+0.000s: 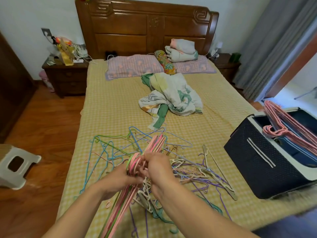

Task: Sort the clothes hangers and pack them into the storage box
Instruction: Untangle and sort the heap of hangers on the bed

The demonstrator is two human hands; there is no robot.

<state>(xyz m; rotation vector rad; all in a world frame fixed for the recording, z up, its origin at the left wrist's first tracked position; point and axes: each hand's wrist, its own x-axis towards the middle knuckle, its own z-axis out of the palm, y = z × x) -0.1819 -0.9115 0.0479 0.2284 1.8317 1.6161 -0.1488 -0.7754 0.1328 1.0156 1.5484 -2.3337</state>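
A stacked bundle of pink and green hangers (pixel 151 148) stands upright over the near part of the bed. My left hand (pixel 120 177) grips the bundle low at its necks. My right hand (pixel 158 166) holds the hooks from the right side. Around them lies a loose tangle of blue, green, purple and cream hangers (pixel 109 152) on the yellow checked sheet. At the right stands the dark storage box (pixel 257 162), open, with a stack of pink hangers (pixel 288 129) leaning in it.
A crumpled blanket (pixel 171 97) lies mid-bed, with pillows (pixel 133 66) and folded bedding (pixel 181 50) at the wooden headboard. A white plastic stool (pixel 15 165) stands on the wooden floor at the left. Nightstands flank the bed; grey curtains hang at the right.
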